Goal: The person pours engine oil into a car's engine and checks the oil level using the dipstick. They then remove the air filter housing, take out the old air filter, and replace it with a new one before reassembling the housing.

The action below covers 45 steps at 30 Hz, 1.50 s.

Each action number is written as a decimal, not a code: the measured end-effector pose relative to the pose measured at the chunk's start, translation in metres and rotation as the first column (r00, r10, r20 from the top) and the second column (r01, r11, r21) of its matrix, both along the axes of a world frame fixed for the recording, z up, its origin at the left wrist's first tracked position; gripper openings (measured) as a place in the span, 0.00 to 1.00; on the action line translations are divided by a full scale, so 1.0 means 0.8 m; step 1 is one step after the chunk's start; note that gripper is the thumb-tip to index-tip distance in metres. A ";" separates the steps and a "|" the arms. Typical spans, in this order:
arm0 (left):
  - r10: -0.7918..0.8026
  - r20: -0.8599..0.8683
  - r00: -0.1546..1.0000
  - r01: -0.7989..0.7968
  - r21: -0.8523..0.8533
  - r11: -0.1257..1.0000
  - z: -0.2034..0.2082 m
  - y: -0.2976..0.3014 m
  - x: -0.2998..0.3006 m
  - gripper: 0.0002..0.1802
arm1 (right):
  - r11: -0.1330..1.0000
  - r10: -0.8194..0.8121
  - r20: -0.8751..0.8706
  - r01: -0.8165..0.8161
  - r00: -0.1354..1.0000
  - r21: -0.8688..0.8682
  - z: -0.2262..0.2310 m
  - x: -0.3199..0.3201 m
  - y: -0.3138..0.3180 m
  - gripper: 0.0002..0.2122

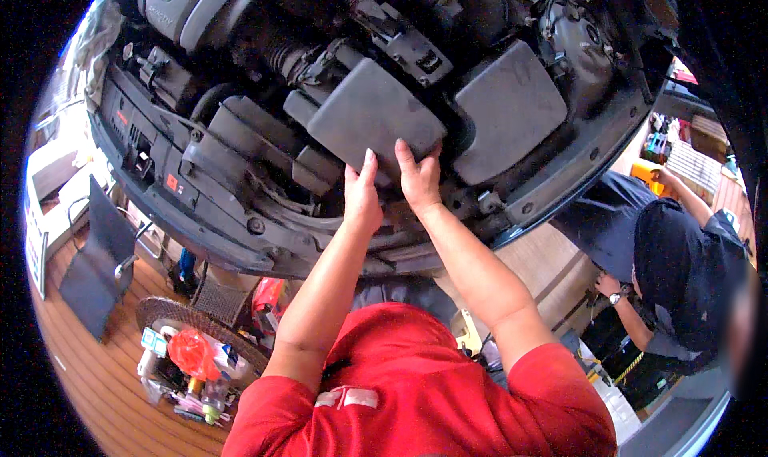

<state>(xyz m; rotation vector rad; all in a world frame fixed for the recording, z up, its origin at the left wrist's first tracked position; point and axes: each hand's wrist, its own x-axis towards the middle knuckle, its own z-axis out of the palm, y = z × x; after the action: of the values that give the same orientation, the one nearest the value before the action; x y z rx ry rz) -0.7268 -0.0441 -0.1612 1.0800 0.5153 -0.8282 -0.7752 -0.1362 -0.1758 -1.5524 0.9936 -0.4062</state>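
I have both hands on a square black plastic cover (376, 109) in a car's engine bay. My left hand (364, 191) grips its near edge toward the left, thumb pointing up along the face. Close beside it, my right hand (420, 177) holds the same edge nearer the right corner, its thumb on top. The other fingers of both hands are partly hidden under the edge. The cover sits tilted next to a ribbed air hose (288, 57). To its right lies another flat black cover (512, 109), apart from my hands.
The car's curved front edge (264, 245) runs between me and the engine. At right, a person in dark clothes (688, 257) bends over, one hand near a yellow object (648, 175). On the left are a dark chair (100, 257) and a round wicker table (164, 309) with clutter.
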 end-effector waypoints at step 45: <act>-0.373 0.408 0.833 0.225 0.366 0.903 -0.004 -0.008 0.267 0.61 | 0.796 -0.179 0.113 0.076 0.977 0.600 0.017 -0.005 -0.027 0.40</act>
<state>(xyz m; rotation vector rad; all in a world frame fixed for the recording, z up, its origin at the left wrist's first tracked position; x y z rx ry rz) -0.5133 -0.0505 -0.1641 1.6275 0.0503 -0.7348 -0.7791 -0.1581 -0.1619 -0.8684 0.9784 -0.2717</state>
